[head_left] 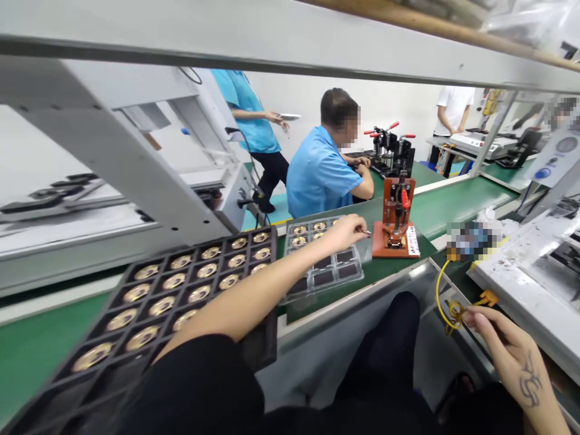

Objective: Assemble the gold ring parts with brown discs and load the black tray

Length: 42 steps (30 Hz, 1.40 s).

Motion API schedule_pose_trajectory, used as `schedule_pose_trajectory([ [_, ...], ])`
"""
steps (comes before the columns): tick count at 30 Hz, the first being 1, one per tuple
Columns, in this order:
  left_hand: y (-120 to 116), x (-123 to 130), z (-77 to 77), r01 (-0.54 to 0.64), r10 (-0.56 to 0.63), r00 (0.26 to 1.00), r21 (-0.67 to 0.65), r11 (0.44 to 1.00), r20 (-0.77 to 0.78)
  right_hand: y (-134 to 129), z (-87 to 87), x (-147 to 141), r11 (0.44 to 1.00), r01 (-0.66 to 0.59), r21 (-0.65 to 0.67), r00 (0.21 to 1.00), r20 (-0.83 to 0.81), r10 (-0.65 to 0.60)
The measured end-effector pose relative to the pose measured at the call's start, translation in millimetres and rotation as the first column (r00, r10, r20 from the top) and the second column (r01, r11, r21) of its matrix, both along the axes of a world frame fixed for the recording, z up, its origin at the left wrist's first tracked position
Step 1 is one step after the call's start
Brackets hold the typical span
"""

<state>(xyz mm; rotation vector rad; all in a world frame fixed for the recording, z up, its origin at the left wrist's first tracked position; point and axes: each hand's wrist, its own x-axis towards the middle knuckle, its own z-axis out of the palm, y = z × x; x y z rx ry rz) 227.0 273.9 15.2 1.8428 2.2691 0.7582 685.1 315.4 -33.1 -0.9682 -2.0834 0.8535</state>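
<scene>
My left hand [347,233] reaches out over the clear plastic tray [357,275], its fingers pinched at a small thin piece too small to name. Just right of these fingertips stands a red-brown hand press [397,232] with a red-tipped lever. My right hand [510,344] is at the lower right, thumb and fingers closed on a gold-coloured ring-shaped part [455,310]. A yellow cable [438,290] curves right beside that part. Under my left forearm lies a black compartment tray [102,314] with several gold-coloured round parts, partly hidden by the arm.
A green bench [453,208] runs across, with a pale front edge. Opposite sits a person in blue [321,172] by black clamp fixtures [389,148]; other people stand behind. A white machine [534,272] is at right. A grey beam [290,45] crosses overhead.
</scene>
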Motion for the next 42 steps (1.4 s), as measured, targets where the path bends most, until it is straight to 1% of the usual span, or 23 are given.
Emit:
schedule_pose_trajectory([
  [1,1,22,4.8,0.104,-0.104,0.995,0.044,0.994,0.007,0,1.3,-3,0.999,0.007,-0.048,1.000,-0.027,-0.008],
  [2,2,45,9.3,0.228,-0.231,0.973,0.111,0.967,0.012,0,3.7,-8,0.996,0.008,-0.091,0.998,-0.059,-0.013],
  [3,5,69,13.3,0.372,-0.382,0.924,0.212,0.904,0.006,-1,7.1,-13,0.992,-0.002,-0.127,0.995,-0.101,-0.011],
  [4,7,92,17.0,0.495,-0.515,0.857,0.308,0.813,-0.019,-2,11.3,-19,0.988,-0.022,-0.153,0.989,-0.150,-0.001],
  [5,11,114,20.2,0.594,-0.624,0.779,0.395,0.701,-0.062,-2,16.2,-24,0.984,-0.052,-0.171,0.978,-0.207,0.016],
  [6,15,133,22.8,0.663,-0.698,0.706,0.459,0.592,-0.118,-2,21.6,-28,0.980,-0.090,-0.176,0.961,-0.272,0.039],
  [8,27,165,26.4,0.740,-0.758,0.607,0.518,0.430,-0.239,-1,33.5,-31,0.977,-0.151,-0.149,0.925,-0.370,0.087],
  [10,40,189,27.8,0.777,-0.762,0.550,0.544,0.316,-0.343,1,45.3,-26,0.981,-0.166,-0.105,0.915,-0.387,0.113],
  [11,47,199,28.0,0.786,-0.757,0.531,0.555,0.272,-0.381,2,50.5,-21,0.984,-0.154,-0.091,0.920,-0.376,0.109],
  [13,60,216,27.9,0.795,-0.754,0.501,0.569,0.208,-0.425,2,58.4,-8,0.992,-0.101,-0.077,0.935,-0.348,0.068],
  [14,66,223,27.8,0.799,-0.755,0.490,0.571,0.189,-0.436,2,60.7,-1,0.995,-0.064,-0.076,0.940,-0.339,0.035],
  [18,80,253,27.8,0.829,-0.762,0.450,0.536,0.161,-0.466,3,61.9,24,0.992,0.104,-0.077,0.938,-0.325,-0.124],
  [20,86,269,27.7,0.845,-0.774,0.413,0.519,0.128,-0.481,3,61.5,35,0.982,0.170,-0.083,0.930,-0.315,-0.188],
  [23,94,297,27.2,0.859,-0.830,0.321,0.509,0.052,-0.457,0,62.1,56,0.963,0.240,-0.123,0.918,-0.293,-0.267],
  [26,108,326,30.3,0.873,-0.907,0.201,0.488,-0.005,-0.370,-6,62.5,90,0.928,0.335,-0.162,0.891,-0.266,-0.368],
  [28,125,348,37.9,0.882,-0.947,0.149,0.470,-0.003,-0.285,-11,63.0,120,0.883,0.444,-0.149,0.846,-0.253,-0.468],
  [29,136,360,43.8,0.886,-0.961,0.146,0.463,0.021,-0.237,-13,64.0,137,0.847,0.517,-0.126,0.809,-0.252,-0.531],
  [31,164,390,58.9,0.894,-0.972,0.194,0.431,0.119,-0.135,-18,68.2,169,0.750,0.658,-0.062,0.716,-0.257,-0.649],
  [33,195,426,75.5,0.909,-0.957,0.282,0.338,0.245,-0.066,-25,75.5,196,0.660,0.751,0.000,0.637,-0.267,-0.724],
  [34,210,446,82.9,0.919,-0.946,0.320,0.261,0.295,-0.059,-29,79.8,206,0.630,0.777,0.024,0.612,-0.270,-0.744],
  [36,236,486,94.3,0.924,-0.920,0.381,0.086,0.374,-0.092,-39,87.7,219,0.596,0.801,0.053,0.586,-0.274,-0.763],
  [39,264,532,101.6,0.916,-0.916,0.383,-0.081,0.393,-0.116,-58,92.5,229,0.588,0.807,0.052,0.577,-0.276,-0.769],
  [42,283,555,104.5,0.890,-0.918,0.378,-0.225,0.397,-0.124,-77,87.9,241,0.582,0.813,0.014,0.559,-0.301,-0.773],
])
